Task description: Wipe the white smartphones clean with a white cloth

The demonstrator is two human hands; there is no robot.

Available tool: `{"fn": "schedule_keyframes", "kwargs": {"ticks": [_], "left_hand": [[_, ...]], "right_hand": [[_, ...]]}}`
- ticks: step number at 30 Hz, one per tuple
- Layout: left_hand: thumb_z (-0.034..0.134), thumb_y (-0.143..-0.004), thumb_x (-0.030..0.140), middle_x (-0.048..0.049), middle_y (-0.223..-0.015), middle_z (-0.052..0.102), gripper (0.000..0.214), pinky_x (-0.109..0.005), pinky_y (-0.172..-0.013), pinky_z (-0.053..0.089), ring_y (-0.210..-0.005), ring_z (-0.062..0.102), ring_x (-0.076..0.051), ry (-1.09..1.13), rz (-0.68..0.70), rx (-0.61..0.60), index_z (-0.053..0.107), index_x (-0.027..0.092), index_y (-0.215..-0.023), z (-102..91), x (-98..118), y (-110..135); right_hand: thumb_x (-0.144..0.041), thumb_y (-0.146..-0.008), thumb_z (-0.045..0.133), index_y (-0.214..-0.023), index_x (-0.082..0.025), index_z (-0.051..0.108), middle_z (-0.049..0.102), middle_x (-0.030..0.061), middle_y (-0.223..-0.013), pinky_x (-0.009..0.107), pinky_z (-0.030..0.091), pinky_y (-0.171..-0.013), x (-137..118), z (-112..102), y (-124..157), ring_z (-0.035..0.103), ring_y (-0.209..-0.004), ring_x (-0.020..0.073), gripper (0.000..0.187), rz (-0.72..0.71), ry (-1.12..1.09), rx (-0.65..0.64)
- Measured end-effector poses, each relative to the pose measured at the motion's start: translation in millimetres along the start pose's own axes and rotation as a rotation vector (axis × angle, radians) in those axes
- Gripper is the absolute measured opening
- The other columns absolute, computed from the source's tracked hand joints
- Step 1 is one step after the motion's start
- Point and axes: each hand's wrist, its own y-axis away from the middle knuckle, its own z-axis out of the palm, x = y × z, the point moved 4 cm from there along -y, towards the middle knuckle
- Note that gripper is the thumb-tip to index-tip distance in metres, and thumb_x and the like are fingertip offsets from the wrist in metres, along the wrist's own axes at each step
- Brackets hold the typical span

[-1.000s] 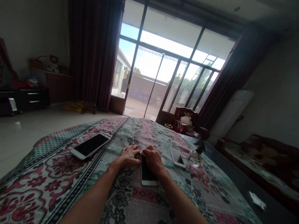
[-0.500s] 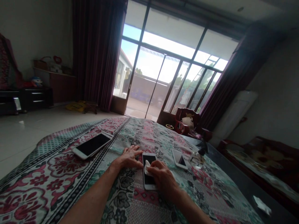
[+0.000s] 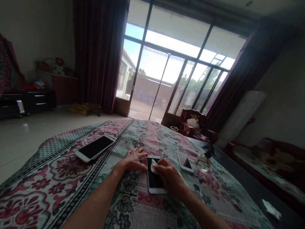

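Note:
A white smartphone with a dark screen lies flat on the patterned cloth in front of me. My right hand pinches a crumpled white tissue against the upper part of its screen. My left hand rests on the cloth at the phone's left edge, fingers spread, thumb touching or very near that edge. To the right lies a smaller white phone, and beside it stands a clear glass bottle with a dark top.
Farther left, another white phone lies on the cloth. A white crumpled tissue sits on the dark surface at the right. Beyond the cloth stand a wooden chair and a glass door.
My right hand has slid the tissue slightly up and to the right across the screen. My left hand stays by the phone's edge. The whole view has shifted a little.

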Motion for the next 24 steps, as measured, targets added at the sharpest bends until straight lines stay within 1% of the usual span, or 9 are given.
{"fn": "schedule_keyframes", "kwargs": {"ticks": [5, 9, 14, 18, 20, 22, 23, 24], "left_hand": [[0.067, -0.065, 0.059, -0.0054, -0.157, 0.025, 0.080, -0.054, -0.114, 0.014, -0.145, 0.014, -0.033, 0.000, -0.005, 0.006, 0.043, 0.037, -0.138, 2.6, -1.9, -1.0], [0.068, -0.064, 0.060, -0.0039, -0.156, 0.027, 0.079, -0.054, -0.114, 0.015, -0.144, 0.015, -0.034, -0.004, -0.006, 0.029, 0.044, 0.038, -0.137, 4.3, -2.2, -1.3], [0.070, -0.062, 0.063, -0.0044, -0.154, 0.033, 0.078, -0.053, -0.113, 0.018, -0.143, 0.020, -0.033, -0.011, 0.013, 0.083, 0.049, 0.038, -0.133, 4.8, -1.0, -1.5], [0.071, -0.059, 0.067, -0.0054, -0.151, 0.037, 0.077, -0.053, -0.112, 0.021, -0.141, 0.025, -0.035, -0.018, 0.033, 0.148, 0.055, 0.036, -0.127, 5.1, 2.1, -0.5], [0.073, -0.058, 0.065, -0.0056, -0.148, 0.041, 0.075, -0.052, -0.111, 0.023, -0.139, 0.029, -0.035, -0.023, 0.051, 0.184, 0.058, 0.034, -0.124, 5.1, 5.1, -0.2], [0.075, -0.057, 0.063, -0.0056, -0.145, 0.044, 0.071, -0.049, -0.110, 0.026, -0.136, 0.033, -0.035, -0.026, 0.075, 0.215, 0.061, 0.032, -0.120, 4.8, 9.1, -0.3], [0.076, -0.056, 0.062, -0.0054, -0.143, 0.047, 0.070, -0.048, -0.110, 0.028, -0.135, 0.035, -0.034, -0.027, 0.088, 0.226, 0.063, 0.031, -0.117, 4.4, 11.3, -0.6], [0.077, -0.056, 0.061, -0.0051, -0.141, 0.049, 0.068, -0.046, -0.109, 0.029, -0.133, 0.038, -0.033, -0.027, 0.100, 0.233, 0.064, 0.030, -0.115, 4.1, 13.5, -1.0]], "right_hand": [[-0.018, -0.092, 0.044, -0.099, -0.025, 0.069, 0.060, 0.0041, -0.100, 0.025, 0.041, -0.082, 21.2, 6.7, -32.0, 0.055, -0.091, 0.0155, 0.028, 0.065, 0.048, 0.064], [-0.017, -0.091, 0.045, -0.101, -0.024, 0.069, 0.060, 0.0044, -0.103, 0.024, 0.042, -0.083, 29.7, 9.9, -38.5, 0.055, -0.092, 0.0154, 0.027, 0.118, 0.070, 0.093], [-0.018, -0.092, 0.042, -0.094, -0.023, 0.069, 0.059, 0.0039, -0.096, 0.025, 0.042, -0.080, 21.6, 0.9, -25.8, 0.055, -0.088, 0.0150, 0.028, 0.061, 0.036, 0.043], [-0.017, -0.090, 0.040, -0.088, -0.022, 0.069, 0.058, 0.0045, -0.091, 0.025, 0.042, -0.074, 13.5, -11.5, -10.0, 0.055, -0.081, 0.0149, 0.029, 0.038, -0.009, -0.040], [-0.019, -0.087, 0.045, -0.086, -0.022, 0.069, 0.058, 0.0043, -0.092, 0.026, 0.043, -0.074, 8.9, -14.9, -1.0, 0.056, -0.081, 0.0153, 0.024, 0.049, -0.031, -0.083], [-0.022, -0.081, 0.055, -0.090, -0.022, 0.066, 0.058, 0.0048, -0.098, 0.028, 0.043, -0.079, 3.3, -16.4, 7.8, 0.056, -0.088, 0.0175, 0.014, 0.068, -0.030, -0.074], [-0.025, -0.078, 0.060, -0.093, -0.023, 0.065, 0.057, 0.0056, -0.102, 0.030, 0.043, -0.083, 0.4, -16.7, 11.7, 0.055, -0.092, 0.0192, 0.016, 0.084, -0.016, -0.047], [-0.027, -0.075, 0.063, -0.097, -0.023, 0.062, 0.056, 0.0066, -0.107, 0.033, 0.043, -0.086, -2.2, -16.9, 15.0, 0.054, -0.096, 0.0209, 0.022, 0.105, 0.004, -0.011]]}}
